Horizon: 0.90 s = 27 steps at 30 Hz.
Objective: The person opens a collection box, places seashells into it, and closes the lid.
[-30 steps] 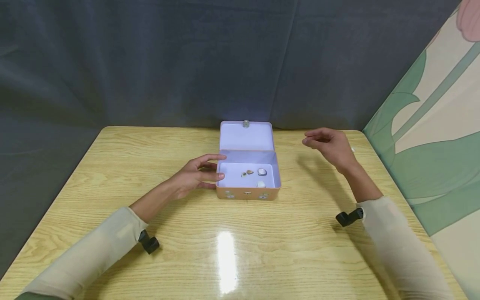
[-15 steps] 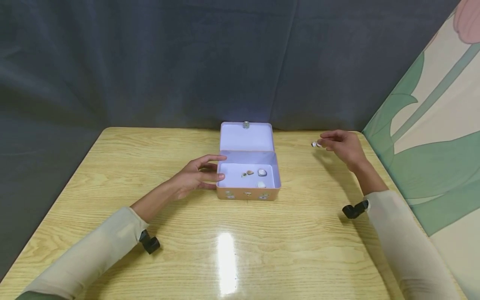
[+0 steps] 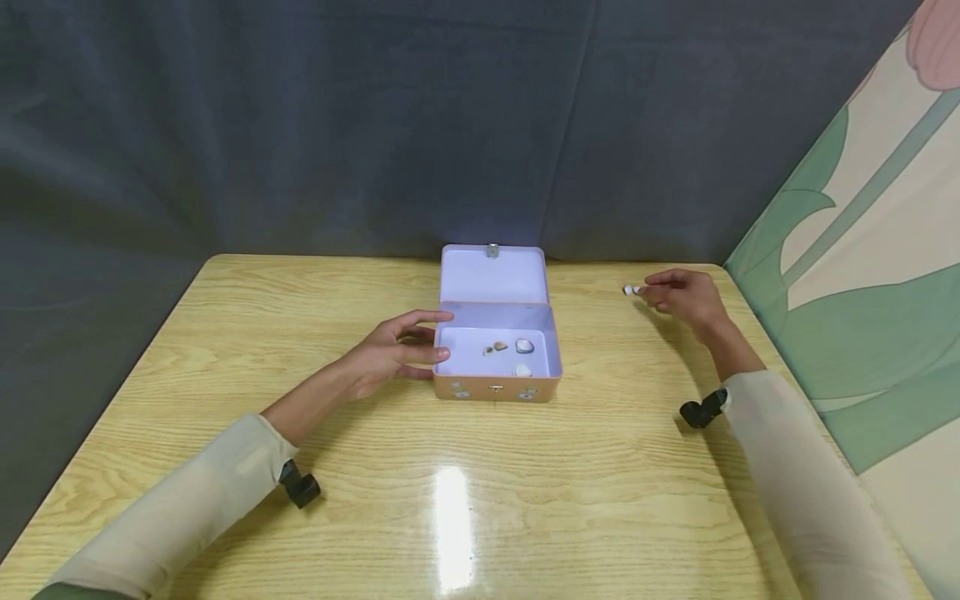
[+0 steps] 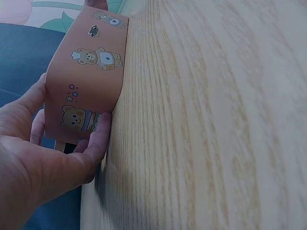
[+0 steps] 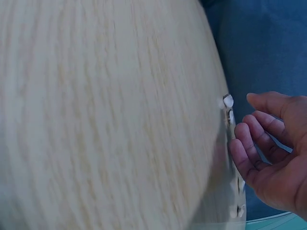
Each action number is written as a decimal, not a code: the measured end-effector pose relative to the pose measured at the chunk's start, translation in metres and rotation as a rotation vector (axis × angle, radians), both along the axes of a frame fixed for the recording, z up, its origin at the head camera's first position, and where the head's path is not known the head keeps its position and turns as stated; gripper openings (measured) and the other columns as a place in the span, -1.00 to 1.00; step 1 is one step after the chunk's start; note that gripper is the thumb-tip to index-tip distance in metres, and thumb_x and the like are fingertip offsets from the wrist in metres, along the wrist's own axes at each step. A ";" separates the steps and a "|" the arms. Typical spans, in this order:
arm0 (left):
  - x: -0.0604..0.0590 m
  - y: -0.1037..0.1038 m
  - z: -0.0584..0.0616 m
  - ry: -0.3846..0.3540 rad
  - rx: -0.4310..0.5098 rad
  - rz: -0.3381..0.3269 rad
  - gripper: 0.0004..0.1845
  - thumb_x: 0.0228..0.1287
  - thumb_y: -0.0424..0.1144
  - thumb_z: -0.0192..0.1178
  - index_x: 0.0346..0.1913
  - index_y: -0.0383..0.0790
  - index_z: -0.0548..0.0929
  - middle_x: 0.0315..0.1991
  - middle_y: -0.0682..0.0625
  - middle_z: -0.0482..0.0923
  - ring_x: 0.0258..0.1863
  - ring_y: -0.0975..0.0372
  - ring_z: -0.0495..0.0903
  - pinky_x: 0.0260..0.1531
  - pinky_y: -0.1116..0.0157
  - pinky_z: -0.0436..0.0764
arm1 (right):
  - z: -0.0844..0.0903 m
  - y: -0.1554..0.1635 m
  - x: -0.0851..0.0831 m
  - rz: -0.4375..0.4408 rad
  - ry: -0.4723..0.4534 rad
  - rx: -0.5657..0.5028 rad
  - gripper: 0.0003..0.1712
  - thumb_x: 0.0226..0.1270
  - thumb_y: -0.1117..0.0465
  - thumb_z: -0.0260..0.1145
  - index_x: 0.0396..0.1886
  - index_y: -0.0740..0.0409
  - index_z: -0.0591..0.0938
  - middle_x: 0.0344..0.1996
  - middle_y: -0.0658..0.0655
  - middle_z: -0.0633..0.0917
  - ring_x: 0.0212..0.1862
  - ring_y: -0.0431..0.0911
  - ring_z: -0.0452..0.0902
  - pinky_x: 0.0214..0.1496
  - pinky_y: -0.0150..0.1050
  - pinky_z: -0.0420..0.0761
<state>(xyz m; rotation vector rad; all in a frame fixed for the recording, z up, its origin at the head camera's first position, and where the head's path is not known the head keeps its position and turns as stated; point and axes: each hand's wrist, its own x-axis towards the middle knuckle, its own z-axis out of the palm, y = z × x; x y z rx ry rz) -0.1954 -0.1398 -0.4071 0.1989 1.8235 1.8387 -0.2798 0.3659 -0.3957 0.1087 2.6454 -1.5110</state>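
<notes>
A small hinged tin box, orange outside and lilac inside, stands with its lid raised. Bear pictures decorate its outside. My left hand grips the box's left end, thumb over the rim and fingers along the outer wall, as the left wrist view shows too. Inside lie several shells, among them a whitish one and a brown one. My right hand hovers low at the back right beside small white shells. In the right wrist view its fingers are loosely curved, apart from the thumb, holding nothing visible.
The wood-grain table ends at the back against a dark curtain. A flower-patterned panel borders the right side. More small shells lie past my right fingers, near the table edge.
My right hand has moved rightward and down to the table's back right, bringing the white shells beside it into sight. The left hand and the box have stayed put.
</notes>
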 end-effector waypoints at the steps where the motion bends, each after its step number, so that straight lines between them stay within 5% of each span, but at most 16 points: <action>1: 0.000 0.000 0.000 -0.001 -0.001 0.000 -0.26 0.57 -0.40 0.40 0.71 -0.04 0.46 0.54 -0.36 0.35 0.19 0.09 0.69 0.23 0.09 0.88 | -0.001 0.000 -0.001 -0.001 -0.001 -0.005 -0.38 0.67 0.21 0.38 0.48 0.59 0.53 -0.37 -0.44 0.74 -0.24 -0.51 0.73 -0.10 -0.53 0.79; 7: 0.001 0.000 0.000 -0.005 -0.006 0.001 -0.26 0.56 -0.40 0.41 0.70 -0.04 0.47 0.54 -0.36 0.36 0.19 0.09 0.69 0.23 0.08 0.88 | -0.011 0.005 -0.006 -0.015 -0.019 0.071 -0.37 0.68 0.12 0.42 0.48 0.49 0.58 -0.28 -0.45 0.69 -0.18 -0.50 0.66 -0.06 -0.56 0.74; 15: 0.001 0.000 0.001 -0.016 0.002 0.014 -0.26 0.55 -0.42 0.42 0.70 -0.04 0.47 0.54 -0.36 0.35 0.18 0.09 0.69 0.20 0.11 0.89 | -0.015 0.009 -0.013 -0.031 -0.026 0.207 -0.35 0.61 -0.03 0.48 0.43 0.35 0.67 -0.12 -0.25 0.72 -0.04 -0.25 0.60 -0.09 -0.49 0.64; 23: 0.002 0.000 0.000 -0.010 -0.003 0.007 -0.25 0.55 -0.41 0.42 0.70 -0.04 0.46 0.55 -0.35 0.35 0.19 0.09 0.70 0.22 0.10 0.88 | -0.018 0.006 -0.016 -0.038 -0.038 0.243 -0.33 0.60 -0.07 0.50 0.42 0.34 0.67 0.33 0.30 0.67 0.18 0.04 0.52 0.02 -0.35 0.53; 27: 0.002 -0.001 0.001 -0.013 -0.002 0.012 -0.26 0.55 -0.42 0.41 0.70 -0.05 0.46 0.55 -0.36 0.34 0.19 0.09 0.69 0.21 0.10 0.88 | -0.021 0.005 -0.018 -0.040 -0.014 0.257 -0.38 0.60 -0.04 0.51 0.37 0.34 0.70 0.17 0.14 0.73 0.09 0.00 0.51 -0.04 -0.37 0.55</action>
